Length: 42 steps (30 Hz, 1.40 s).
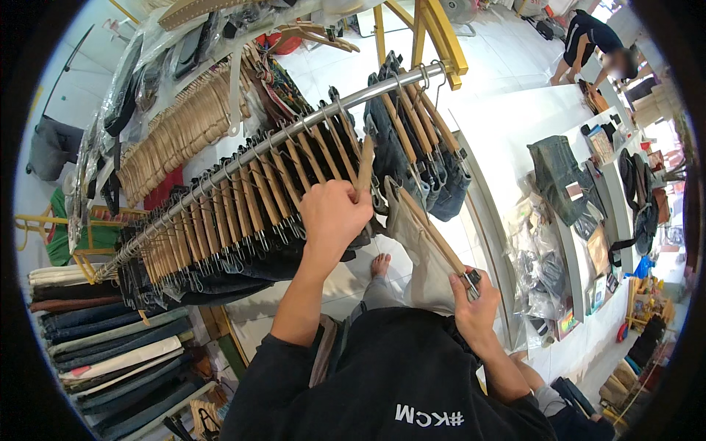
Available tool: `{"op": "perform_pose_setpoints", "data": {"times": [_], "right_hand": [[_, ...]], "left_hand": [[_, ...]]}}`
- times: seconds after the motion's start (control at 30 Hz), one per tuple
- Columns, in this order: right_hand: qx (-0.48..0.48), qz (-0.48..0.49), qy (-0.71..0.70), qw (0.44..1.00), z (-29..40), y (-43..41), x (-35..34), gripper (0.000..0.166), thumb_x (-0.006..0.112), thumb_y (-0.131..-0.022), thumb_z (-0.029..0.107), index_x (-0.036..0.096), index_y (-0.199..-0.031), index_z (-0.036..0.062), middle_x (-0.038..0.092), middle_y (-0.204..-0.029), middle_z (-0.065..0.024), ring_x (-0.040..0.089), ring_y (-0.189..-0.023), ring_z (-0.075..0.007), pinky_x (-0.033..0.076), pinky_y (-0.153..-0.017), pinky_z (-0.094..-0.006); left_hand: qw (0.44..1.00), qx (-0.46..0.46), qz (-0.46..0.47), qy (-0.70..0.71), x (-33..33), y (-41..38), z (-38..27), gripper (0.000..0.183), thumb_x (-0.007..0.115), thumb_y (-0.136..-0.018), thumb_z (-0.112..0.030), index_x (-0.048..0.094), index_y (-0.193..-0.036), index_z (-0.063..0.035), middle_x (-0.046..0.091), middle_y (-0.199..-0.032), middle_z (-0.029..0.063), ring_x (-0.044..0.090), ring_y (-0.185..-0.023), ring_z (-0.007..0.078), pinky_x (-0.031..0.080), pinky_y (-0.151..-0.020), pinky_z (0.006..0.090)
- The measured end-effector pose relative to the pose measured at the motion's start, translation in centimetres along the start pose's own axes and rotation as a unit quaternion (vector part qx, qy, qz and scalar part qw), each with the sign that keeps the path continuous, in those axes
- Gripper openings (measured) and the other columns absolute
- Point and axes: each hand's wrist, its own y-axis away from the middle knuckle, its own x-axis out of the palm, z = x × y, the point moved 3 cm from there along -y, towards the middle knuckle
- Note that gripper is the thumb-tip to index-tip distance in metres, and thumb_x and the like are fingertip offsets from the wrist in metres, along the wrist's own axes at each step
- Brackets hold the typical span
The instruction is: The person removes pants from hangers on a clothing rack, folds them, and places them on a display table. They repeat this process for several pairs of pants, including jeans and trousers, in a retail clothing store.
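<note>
My right hand pinches the clip at the near end of a wooden clip hanger. Pale beige trousers hang from that hanger's clips. With fingers curled, my left hand holds another wooden hanger bar upright, close to the rail; what hangs from it is hidden. Beyond both hands runs a metal clothes rail, packed on the left with wooden clip hangers bearing dark trousers. Several pairs of blue jeans hang at its right end, just past the beige trousers.
A yellow frame carries the rail. Folded trousers are stacked at lower left. On the right, a white counter holds jeans and plastic-wrapped goods. Another person bends over at the far right. Behind the rail hang plastic-covered belts.
</note>
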Motion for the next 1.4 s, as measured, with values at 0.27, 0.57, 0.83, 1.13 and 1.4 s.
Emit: {"op": "perform_pose_setpoints", "data": {"times": [0.27,0.57,0.83,1.13,1.4], "right_hand": [[0.005,-0.029,0.017,0.999,-0.1,-1.7,4.8,0.026,0.075,-0.098,0.013,0.067,-0.111,-0.0068,0.075,-0.081,-0.0161,0.071,-0.071,-0.0179,0.054,-0.067,-0.0340],[-0.002,-0.078,0.000,0.997,0.8,-4.2,7.6,0.028,0.076,-0.097,0.014,0.066,-0.109,-0.0092,0.075,-0.083,-0.0167,0.072,-0.074,-0.0169,0.055,-0.070,-0.0329],[-0.035,-0.144,-0.030,0.988,4.7,-9.4,8.8,0.027,0.077,-0.096,0.016,0.067,-0.107,-0.0073,0.074,-0.083,-0.0166,0.068,-0.071,-0.0166,0.053,-0.068,-0.0335],[-0.063,-0.149,-0.019,0.987,1.6,-13.7,15.3,0.028,0.075,-0.096,0.017,0.067,-0.105,-0.0079,0.074,-0.085,-0.0253,0.075,-0.072,-0.0331,0.055,-0.068,-0.0408],[-0.065,0.053,0.161,0.983,3.3,-16.4,13.6,0.041,0.076,-0.089,0.030,0.072,-0.107,-0.0068,0.072,-0.094,-0.0339,0.071,-0.091,-0.0489,0.058,-0.084,-0.0497]], "left_hand": [[0.997,0.066,-0.027,0.013,0.3,-0.8,0.6,0.032,0.074,-0.086,-0.027,0.073,-0.068,-0.0013,0.065,-0.059,0.0174,0.066,-0.057,0.0395,0.052,-0.058,0.0448],[0.976,0.146,-0.112,0.118,-2.3,2.6,0.6,0.036,0.079,-0.085,-0.018,0.057,-0.060,-0.0049,0.058,-0.055,0.0103,0.060,-0.049,0.0322,0.045,-0.049,0.0411],[0.973,0.163,-0.074,0.142,-2.8,9.2,5.6,0.027,0.081,-0.082,-0.009,0.062,-0.063,-0.0037,0.058,-0.055,0.0079,0.058,-0.044,0.0221,0.041,-0.043,0.0335],[0.979,0.152,-0.043,0.132,-1.9,12.5,8.1,0.028,0.081,-0.082,-0.012,0.062,-0.062,-0.0059,0.059,-0.055,0.0064,0.059,-0.044,0.0223,0.043,-0.044,0.0339],[0.976,0.159,-0.039,0.144,-2.2,12.8,9.2,0.027,0.082,-0.081,-0.013,0.063,-0.063,-0.0065,0.060,-0.055,0.0060,0.060,-0.043,0.0224,0.044,-0.043,0.0343]]}}
